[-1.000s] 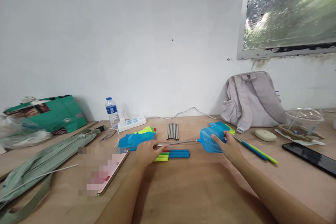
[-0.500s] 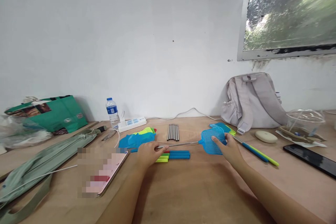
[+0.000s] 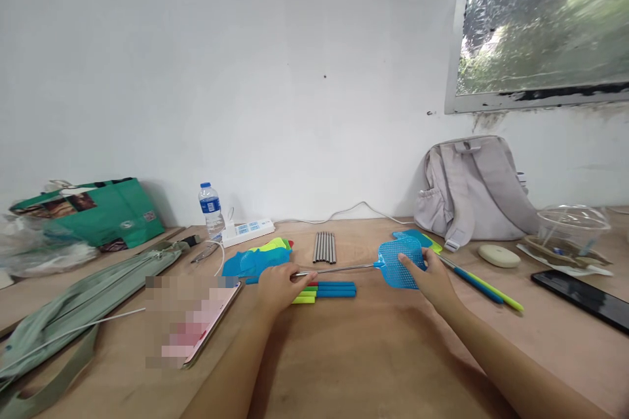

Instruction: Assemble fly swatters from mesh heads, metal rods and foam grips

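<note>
- White wall behind, a window at upper right, and a wooden table (image 3: 354,353) spread below my view.
- From my remote seat I see the left hand (image 3: 280,288) closed around the near end of a thin metal rod (image 3: 339,268), thumb and fingers pinching it.
- That rod runs rightward, just above the table, to a blue swatter head (image 3: 399,263), which the right hand (image 3: 432,278) grips at its right edge, fingers curled over the mesh.
- So the swatter spans between both hands: rod end in the left, mesh head in the right.
- Just under the left hand lies a bundle of coloured handles (image 3: 327,291), blue, green, yellow and red, touching one another.
- Behind the left hand sits a pile of spare swatter heads (image 3: 258,256), blue and yellow-green.
- A row of grey metal rods (image 3: 324,246) lies further back, between the two hands.
- Behind the right hand are two finished swatters (image 3: 472,278), handles pointing right.
- Further off: a water bottle (image 3: 210,209), a power strip (image 3: 246,230), a grey backpack (image 3: 474,190), a green bag (image 3: 93,213), a dark phone (image 3: 580,298) at far right.
</note>
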The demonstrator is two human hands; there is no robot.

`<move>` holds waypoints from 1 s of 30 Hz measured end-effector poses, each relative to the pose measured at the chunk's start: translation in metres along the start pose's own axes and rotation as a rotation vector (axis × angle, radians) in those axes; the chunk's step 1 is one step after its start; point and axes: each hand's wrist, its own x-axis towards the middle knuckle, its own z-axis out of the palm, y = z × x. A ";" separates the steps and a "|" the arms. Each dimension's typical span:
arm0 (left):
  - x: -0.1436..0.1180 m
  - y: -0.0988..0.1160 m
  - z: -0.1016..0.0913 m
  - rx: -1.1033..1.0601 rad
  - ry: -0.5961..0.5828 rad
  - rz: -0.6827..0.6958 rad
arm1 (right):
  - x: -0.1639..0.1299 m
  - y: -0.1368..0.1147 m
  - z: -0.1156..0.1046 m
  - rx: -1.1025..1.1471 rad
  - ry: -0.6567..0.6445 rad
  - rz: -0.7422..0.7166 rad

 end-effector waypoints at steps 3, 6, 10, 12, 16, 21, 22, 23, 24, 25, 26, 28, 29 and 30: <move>0.000 0.000 0.000 -0.003 0.023 -0.004 | 0.000 0.000 0.000 0.057 -0.007 0.027; 0.000 0.000 -0.001 0.003 0.031 -0.006 | 0.000 -0.001 0.000 0.053 -0.003 0.030; 0.000 0.000 -0.001 0.004 0.028 0.009 | -0.002 -0.003 0.001 0.013 -0.009 0.028; 0.000 0.000 -0.001 0.008 0.039 0.018 | -0.003 -0.003 0.001 0.001 -0.017 0.023; -0.001 0.001 0.000 -0.003 0.059 0.027 | -0.003 -0.002 0.000 -0.010 -0.019 0.013; -0.002 0.004 -0.001 0.016 0.058 0.016 | -0.002 -0.002 -0.002 -0.027 -0.026 -0.034; -0.002 0.005 -0.002 0.014 0.052 0.013 | -0.002 -0.003 -0.002 -0.039 -0.030 -0.045; -0.002 0.006 -0.002 0.013 0.045 0.012 | -0.002 -0.003 -0.002 -0.048 -0.037 -0.049; -0.002 0.007 -0.002 0.013 0.040 0.010 | -0.002 -0.004 -0.003 -0.049 -0.045 -0.044; -0.002 0.008 -0.002 0.014 0.037 0.010 | -0.002 -0.004 -0.003 -0.043 -0.054 -0.033; -0.002 0.010 -0.002 0.014 0.036 0.011 | -0.001 -0.004 -0.003 -0.035 -0.062 -0.018; -0.003 0.012 -0.001 0.010 0.033 0.018 | -0.001 -0.003 -0.004 -0.032 -0.068 -0.006; -0.003 0.013 -0.001 0.005 0.031 0.022 | -0.001 -0.003 -0.004 -0.039 -0.063 -0.014; -0.003 0.014 0.000 0.003 0.029 0.024 | -0.001 -0.003 -0.004 -0.048 -0.056 -0.027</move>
